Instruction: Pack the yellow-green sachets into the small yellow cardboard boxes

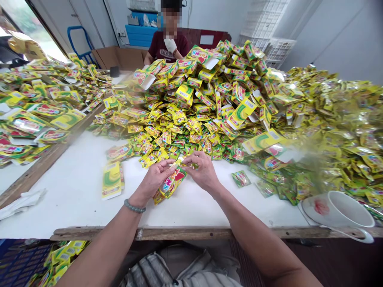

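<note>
My left hand is closed around a yellow and green carton sleeve with red lettering, held just above the white table. My right hand pinches a small sachet at the carton's top end. A bead bracelet circles my left wrist. Just beyond both hands rises a big heap of yellow-green sachets and cartons.
A flat carton lies left of my hands, a loose sachet to the right. A white cup lies tipped at the right edge. Another person sits at the far side. More packets fill a box below left.
</note>
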